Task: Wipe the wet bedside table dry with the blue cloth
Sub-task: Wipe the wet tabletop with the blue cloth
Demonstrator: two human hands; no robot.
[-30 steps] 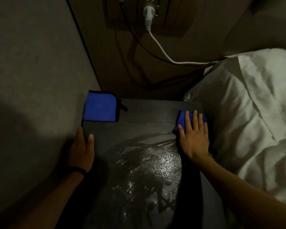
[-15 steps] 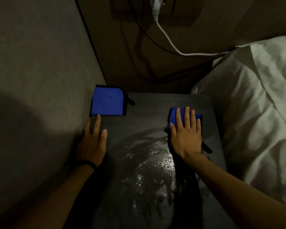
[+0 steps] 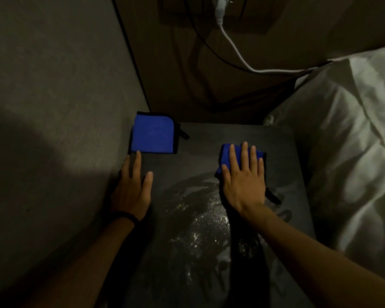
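The dark bedside table [image 3: 209,147] has a glistening wet patch [image 3: 205,221] across its middle and front. My right hand [image 3: 242,181] lies flat with straight fingers, pressing a blue cloth [image 3: 226,155] onto the table right of centre; only the cloth's far edge and a black tab at my wrist show. My left hand [image 3: 133,187] rests flat on the table's left edge, fingers straight. A second folded blue cloth [image 3: 152,135] with black trim lies at the back left corner, just beyond my left fingertips.
A grey wall [image 3: 53,107] runs along the table's left side. White bedding [image 3: 347,152] presses against its right side. A white cable [image 3: 236,52] and a black cable hang down the back panel from a plug above.
My right hand has slid the blue cloth leftward from the table's right edge toward the middle. My left hand has crept forward along the left edge toward the folded cloth.
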